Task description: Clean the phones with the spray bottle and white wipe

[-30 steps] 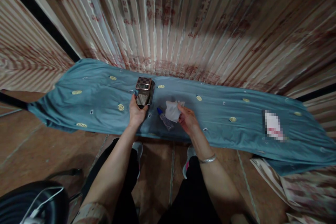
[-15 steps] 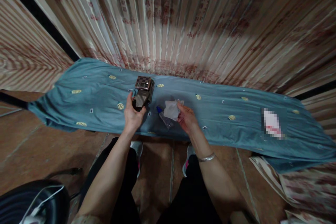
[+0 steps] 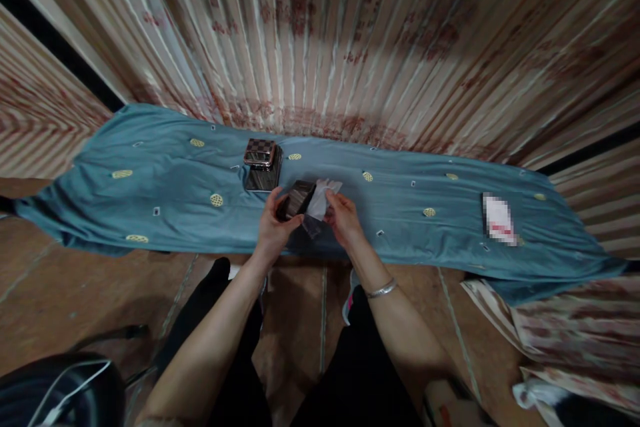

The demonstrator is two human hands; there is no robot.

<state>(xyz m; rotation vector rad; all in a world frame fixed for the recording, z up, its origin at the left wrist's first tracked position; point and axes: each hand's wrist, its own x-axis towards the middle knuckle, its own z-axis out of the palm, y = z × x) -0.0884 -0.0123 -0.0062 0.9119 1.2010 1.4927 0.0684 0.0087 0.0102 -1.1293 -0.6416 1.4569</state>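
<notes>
A small dark, shiny block (image 3: 296, 199) sits in the left hand (image 3: 274, 230), raised just above the blue cloth (image 3: 165, 193). The thumb presses its near side and the fingers (image 3: 283, 208) curl round the far side, so they are closed on it. Touching the block's right edge is a white tissue (image 3: 319, 199), pinched between the thumb and fingers of the right hand (image 3: 343, 221), which are closed on its lower part while the upper corner stands free. The two hands are nearly touching, tissue against block. Just under the tissue a small clear bottle (image 3: 312, 226) shows partly; whether it lies on the cloth or is held cannot be told. Behind and to the left of the hands, apart from them, a metal box with a chequered lid (image 3: 261, 164) stands on the cloth. The cloth covers a long table before a pleated curtain (image 3: 350, 47). Far right on the cloth lies a blurred white packet (image 3: 498, 219).
</notes>
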